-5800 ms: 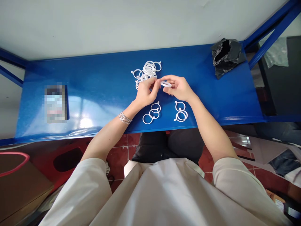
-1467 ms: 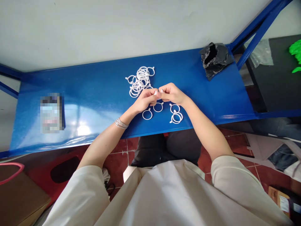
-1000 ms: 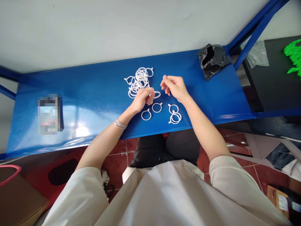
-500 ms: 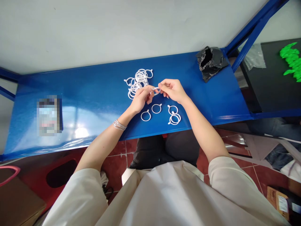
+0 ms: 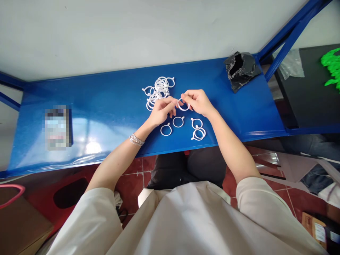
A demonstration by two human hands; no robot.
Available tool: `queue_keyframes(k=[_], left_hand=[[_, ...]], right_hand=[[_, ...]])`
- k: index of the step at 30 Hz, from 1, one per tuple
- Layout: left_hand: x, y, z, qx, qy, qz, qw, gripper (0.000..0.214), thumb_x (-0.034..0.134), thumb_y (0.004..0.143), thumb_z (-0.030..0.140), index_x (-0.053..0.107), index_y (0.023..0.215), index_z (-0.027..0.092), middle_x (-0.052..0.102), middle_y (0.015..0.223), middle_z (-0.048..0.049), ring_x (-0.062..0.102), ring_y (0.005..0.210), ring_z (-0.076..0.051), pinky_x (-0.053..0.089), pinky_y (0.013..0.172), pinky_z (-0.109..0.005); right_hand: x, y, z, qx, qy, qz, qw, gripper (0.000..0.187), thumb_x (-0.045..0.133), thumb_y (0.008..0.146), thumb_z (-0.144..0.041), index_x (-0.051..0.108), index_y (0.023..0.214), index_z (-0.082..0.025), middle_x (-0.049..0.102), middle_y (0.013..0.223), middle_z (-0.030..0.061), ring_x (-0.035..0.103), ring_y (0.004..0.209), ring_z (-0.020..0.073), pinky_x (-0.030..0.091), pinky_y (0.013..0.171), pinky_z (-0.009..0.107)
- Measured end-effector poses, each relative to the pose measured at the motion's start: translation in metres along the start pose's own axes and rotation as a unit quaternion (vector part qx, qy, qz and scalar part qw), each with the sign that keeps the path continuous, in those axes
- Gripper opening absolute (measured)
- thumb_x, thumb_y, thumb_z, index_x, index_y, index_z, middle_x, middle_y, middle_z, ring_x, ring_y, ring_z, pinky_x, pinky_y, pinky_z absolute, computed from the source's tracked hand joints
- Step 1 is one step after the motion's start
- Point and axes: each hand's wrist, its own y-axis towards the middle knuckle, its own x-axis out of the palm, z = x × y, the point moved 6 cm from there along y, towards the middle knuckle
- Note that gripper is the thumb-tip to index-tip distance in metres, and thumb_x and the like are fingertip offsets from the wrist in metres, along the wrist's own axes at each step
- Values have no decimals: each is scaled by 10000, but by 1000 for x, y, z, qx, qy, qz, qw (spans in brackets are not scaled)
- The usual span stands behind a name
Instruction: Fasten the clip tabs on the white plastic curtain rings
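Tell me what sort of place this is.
Likely a small workshop, though one view can't settle it: a blue table bears a heap of white rings, and green pieces lie on a dark surface off to the right.

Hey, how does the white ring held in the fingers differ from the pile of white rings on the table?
The held ring is a single ring, while the pile is many overlapping rings. The held ring is between the left hand and right hand; the pile lies on the blue table. The held ring is farther right than the pile. Both are white.
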Motion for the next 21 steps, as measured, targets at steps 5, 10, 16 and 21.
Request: queue_keyframes(k=[5,10,16,21], left_hand=[[-3,-3,4,71,93,45,992,606,636,1051,784,678,903,198,690,775,-21,573,560,-92,449,536,-253],[-7,-6,11,116,174,76,975,606,559,1102,749,662,848,208,655,728,-23,553,594,-120,429,592,-292],[-12,-7,14,116,203,114,966,568,582,1106,702,653,834,208,653,726,-27,556,617,-133,422,610,-301],[-12,-7,14,123,205,113,964,536,616,1099,674,656,836,209,646,717,-24,558,611,-132,422,613,-305]], right_hand=[[3,-1,2,29,-25,-27,999,738,766,920,-871,588,641,-211,528,527,-28,482,484,115,324,500,282],[6,-2,4,38,-7,-52,998,826,657,926,-959,625,628,-190,594,562,9,495,501,106,352,497,271],[9,-3,-2,26,20,-91,995,777,828,791,-932,801,867,-160,730,717,48,585,590,130,457,538,270],[12,-4,-4,25,33,-87,995,659,883,845,-789,834,972,-145,712,728,34,575,615,134,443,535,275]])
